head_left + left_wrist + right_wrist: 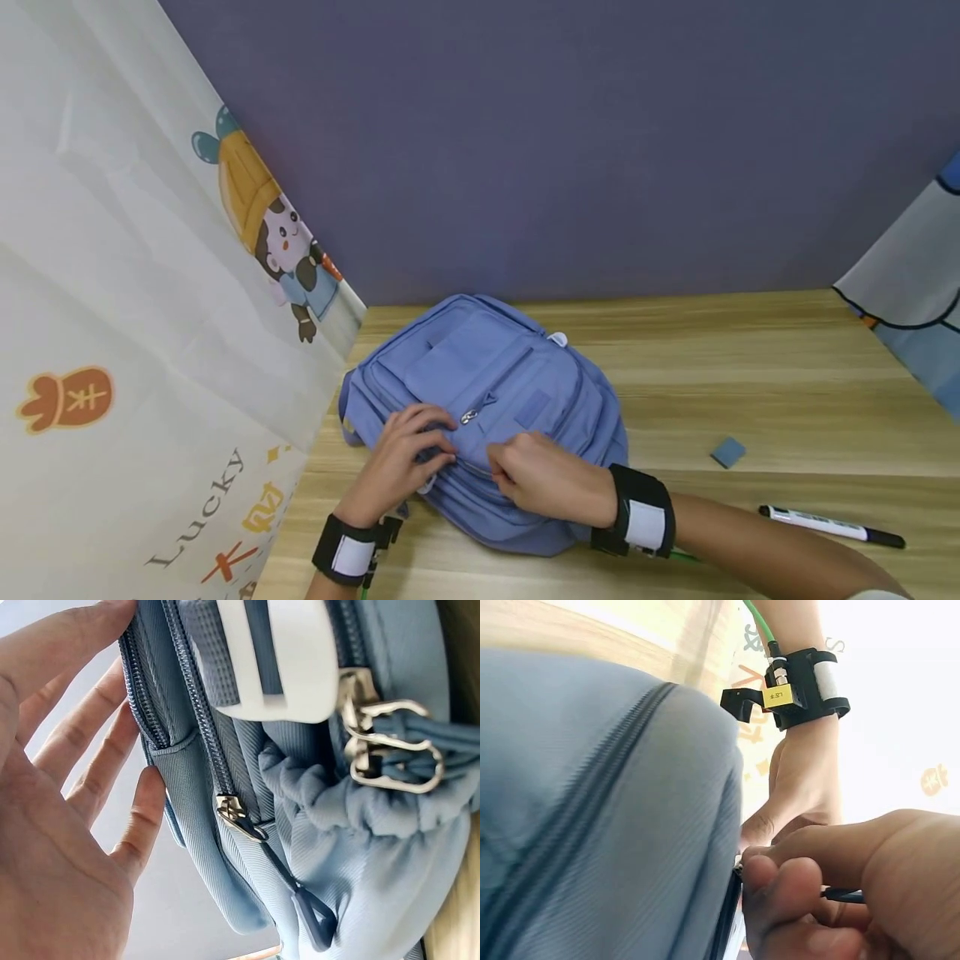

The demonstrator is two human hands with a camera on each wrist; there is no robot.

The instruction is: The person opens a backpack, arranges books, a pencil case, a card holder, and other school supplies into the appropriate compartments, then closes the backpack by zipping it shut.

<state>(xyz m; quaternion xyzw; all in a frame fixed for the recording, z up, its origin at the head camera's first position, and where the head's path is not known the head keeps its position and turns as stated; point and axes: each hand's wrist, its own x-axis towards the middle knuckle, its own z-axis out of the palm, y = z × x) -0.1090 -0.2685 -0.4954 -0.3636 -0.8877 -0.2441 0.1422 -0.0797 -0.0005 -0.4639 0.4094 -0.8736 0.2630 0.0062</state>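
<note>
A blue backpack (480,358) lies on the wooden table, its front face up. My right hand (551,479) is at its near side with fingers curled; in the right wrist view they pinch a zipper pull (844,895), whose dark cord end pokes out between them. To the left of it my left hand (408,454) touches the front pocket's edge with fingertips, its fingers spread and loosely bent. The left wrist view shows another zipper pull (311,919) hanging loose, and a white buckle (300,660) on the bag's side.
A small blue square piece (728,452) and a white marker (832,527) with black ends lie on the table right of the bag. A printed white curtain (150,275) borders the left, and a dark blue-grey wall (562,150) stands behind.
</note>
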